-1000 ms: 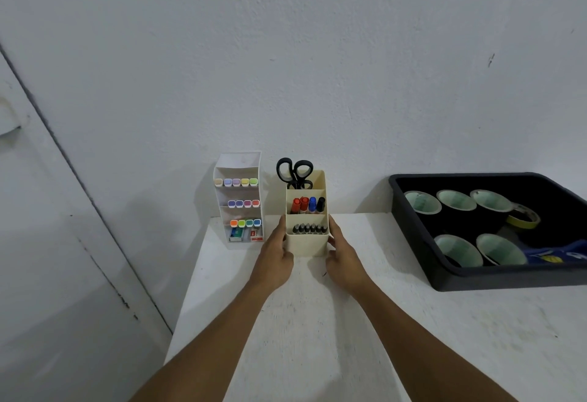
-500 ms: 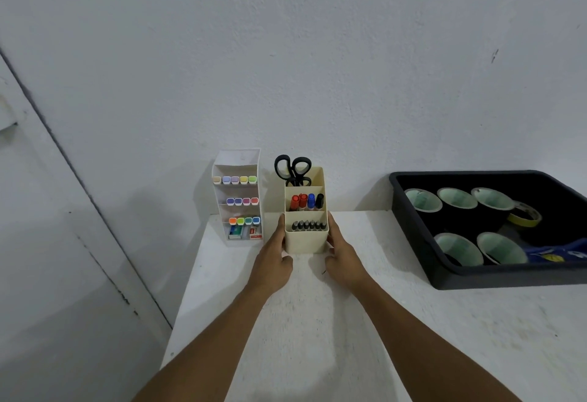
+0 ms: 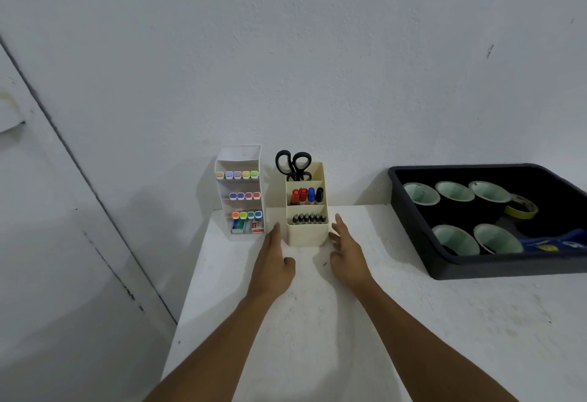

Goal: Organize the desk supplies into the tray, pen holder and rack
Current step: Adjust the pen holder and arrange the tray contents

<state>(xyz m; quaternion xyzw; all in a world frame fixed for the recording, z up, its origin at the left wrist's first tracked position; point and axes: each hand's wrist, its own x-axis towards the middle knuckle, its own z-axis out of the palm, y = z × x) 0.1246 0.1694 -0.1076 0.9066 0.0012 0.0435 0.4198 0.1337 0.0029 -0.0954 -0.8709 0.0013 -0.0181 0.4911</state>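
Note:
A cream pen holder (image 3: 306, 234) stands near the back of the white table, with black scissors (image 3: 293, 165), several coloured markers (image 3: 306, 196) and a row of black pens (image 3: 308, 219) in its tiers. Left of it stands a white rack (image 3: 240, 155) with rows of coloured highlighters and small boxes at the bottom. A black tray (image 3: 444, 266) at the right holds several tape rolls (image 3: 455, 191) and a blue item. My left hand (image 3: 273, 262) and my right hand (image 3: 347, 254) lie on either side of the holder with fingers straight, a little apart from its walls.
A white wall rises right behind the rack, holder and tray. The table's left edge (image 3: 193, 274) drops off beside a grey door. Bare white tabletop (image 3: 317, 338) stretches toward me between my forearms.
Both hands held the pen holder's sides and slid it back toward the wall. Now they have come off it and drawn slightly back, fingers straightened.

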